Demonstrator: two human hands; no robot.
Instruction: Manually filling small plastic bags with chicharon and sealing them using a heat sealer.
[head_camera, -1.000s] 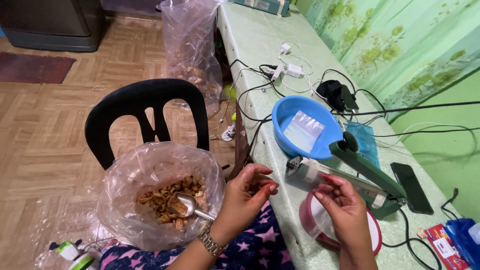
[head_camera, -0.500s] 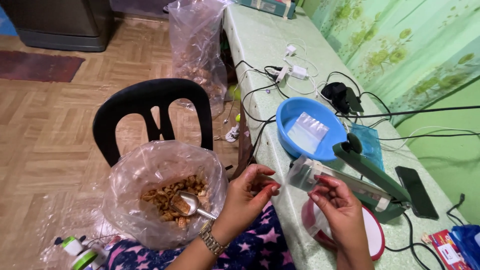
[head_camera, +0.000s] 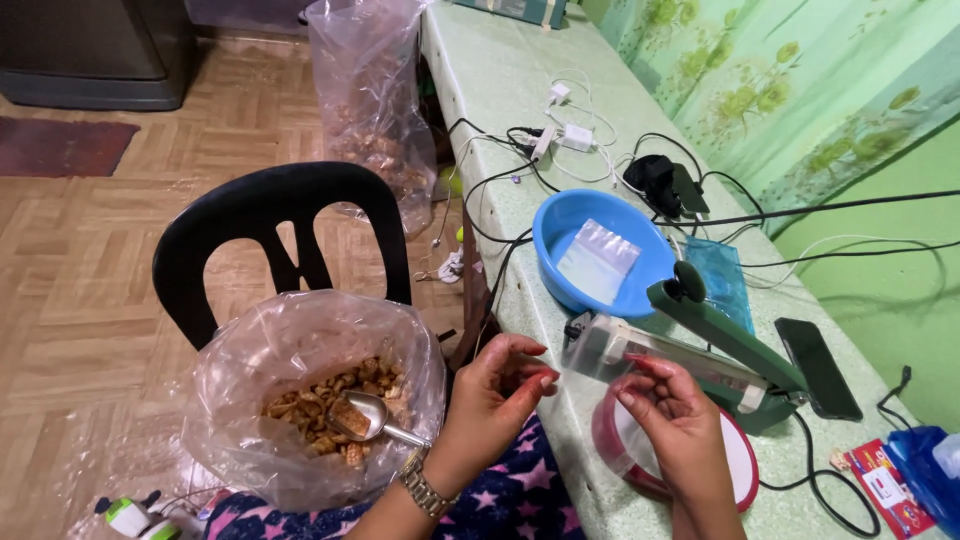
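A person's two bare hands meet over the near edge of a long table covered in pale green cloth. The left hand (head_camera: 495, 385), a metal watch on its wrist, has its fingers curled inward with thumb and fingertips pinched toward one another. The right hand (head_camera: 672, 415) is raised just beside it, fingers bent, pinching the same thing: a small clear plastic bag (head_camera: 592, 352), nearly see-through and hard to trace. The bag stretches between the two hands, its long axis running left to right, slightly above and beyond the fingertips. Both hands grip it; the right hand is nearer the table, the left hand hangs just off the table's edge above the person's lap.

Just beyond the bag, on the table, lies a green heat sealer (head_camera: 715, 345) with its arm lifted, running diagonally away to the right. Under the right hand sits a round red-rimmed lid (head_camera: 745, 470). Farther along the table stands a blue bowl (head_camera: 560, 215) holding flat clear bags, with tangled cables behind it and a dark phone (head_camera: 818, 368) to the right.

Left of the left hand, off the table, a large open plastic sack (head_camera: 300, 340) holds brown fried snacks and a metal scoop (head_camera: 358, 415), in front of a black plastic chair (head_camera: 285, 215).
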